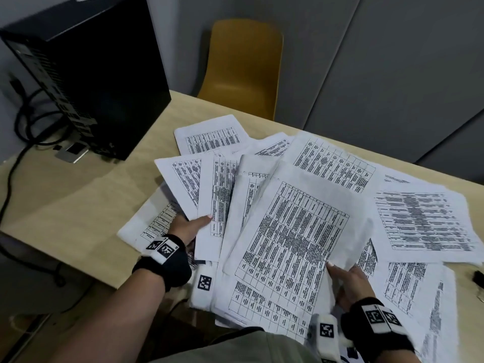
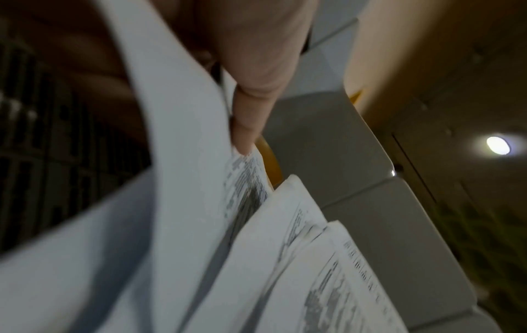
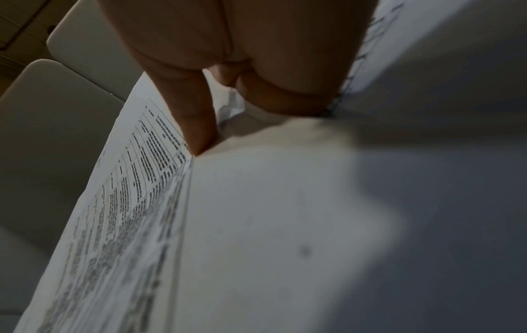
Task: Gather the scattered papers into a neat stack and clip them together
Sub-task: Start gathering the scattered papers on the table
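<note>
Fingers (image 1: 203, 221) of the left hand (image 1: 187, 229) pinch a fanned bunch of papers (image 1: 222, 195); the right hand (image 1: 348, 284) grips one top sheet (image 1: 296, 226). Gathering is barely underway — more sheets lie loose across the surface (image 1: 91, 205), nothing squared, clipping yet to come.

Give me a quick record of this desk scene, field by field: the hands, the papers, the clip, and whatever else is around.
left hand: holds a fan of sheets
right hand: pinches the top sheet by its near edge
loose papers: spread overlapping on the table
stack: not yet squared
clip: cannot tell; small dark object at the right edge
computer tower: far left
chair: behind table
</note>
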### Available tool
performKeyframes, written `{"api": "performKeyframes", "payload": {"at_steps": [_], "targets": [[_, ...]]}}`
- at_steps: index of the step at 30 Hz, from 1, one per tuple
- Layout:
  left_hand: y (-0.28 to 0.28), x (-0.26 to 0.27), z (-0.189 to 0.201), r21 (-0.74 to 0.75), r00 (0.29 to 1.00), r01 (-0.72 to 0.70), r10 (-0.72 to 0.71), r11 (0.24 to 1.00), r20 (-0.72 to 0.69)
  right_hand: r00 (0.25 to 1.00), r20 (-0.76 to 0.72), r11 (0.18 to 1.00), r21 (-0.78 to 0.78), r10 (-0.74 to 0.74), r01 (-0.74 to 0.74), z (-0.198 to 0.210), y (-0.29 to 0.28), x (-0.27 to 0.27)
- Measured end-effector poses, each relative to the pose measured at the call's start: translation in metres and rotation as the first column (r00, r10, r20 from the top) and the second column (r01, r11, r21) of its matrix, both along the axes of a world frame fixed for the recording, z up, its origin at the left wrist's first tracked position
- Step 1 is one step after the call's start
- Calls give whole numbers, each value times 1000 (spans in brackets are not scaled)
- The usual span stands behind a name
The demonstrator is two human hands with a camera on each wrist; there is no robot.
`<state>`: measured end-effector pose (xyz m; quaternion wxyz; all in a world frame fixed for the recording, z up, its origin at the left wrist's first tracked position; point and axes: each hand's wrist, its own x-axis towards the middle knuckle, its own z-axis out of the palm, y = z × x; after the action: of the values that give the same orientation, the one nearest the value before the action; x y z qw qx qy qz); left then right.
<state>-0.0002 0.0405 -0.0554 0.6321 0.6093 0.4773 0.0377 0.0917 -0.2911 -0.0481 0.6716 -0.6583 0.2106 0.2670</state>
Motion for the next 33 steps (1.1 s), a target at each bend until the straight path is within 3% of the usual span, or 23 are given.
{"api": "performKeyframes", "payload": {"at_steps": [2, 4, 7, 13, 18, 21, 23, 25, 30, 33], "targets": [[-8, -1, 1, -19, 998, 61, -62, 998, -18, 1000, 3, 1000, 3, 8, -8, 0, 0, -1], [-14, -2, 1, 113, 991, 121, -114, 986, -64, 1000, -3, 1000, 6, 11, -11, -1, 0, -1], [-10, -5, 16, 310, 990, 94, -56, 946, -129, 1000, 4, 1000, 1, -4, 4, -3, -1, -1], [23, -14, 58, 515, 999, 3, 25, 857, -48, 1000, 12, 1000, -11, 7, -7, 1, 2, -4], [32, -13, 89, 558, 989, -141, 95, 818, 111, 1000, 5, 999, -37, 18, -18, 3, 3, -7], [36, -12, 102, 602, 998, -50, 26, 797, 48, 999, -30, 996, -76, 39, -41, 9, 7, -12], [33, -12, 106, 663, 986, 168, -133, 730, -103, 997, -37, 992, -102, 64, -68, 9, 7, -11], [33, -14, 107, 721, 968, 252, -175, 645, -182, 996, -41, 989, -125, 74, -79, 7, 7, -11], [48, -16, 143, 835, 982, 187, -76, 518, -173, 999, -24, 992, -126, 26, -29, 1, 7, -11], [49, -14, 174, 906, 996, 83, -61, 415, -63, 1000, -18, 992, -122, 24, -26, -3, 7, -8]]}}
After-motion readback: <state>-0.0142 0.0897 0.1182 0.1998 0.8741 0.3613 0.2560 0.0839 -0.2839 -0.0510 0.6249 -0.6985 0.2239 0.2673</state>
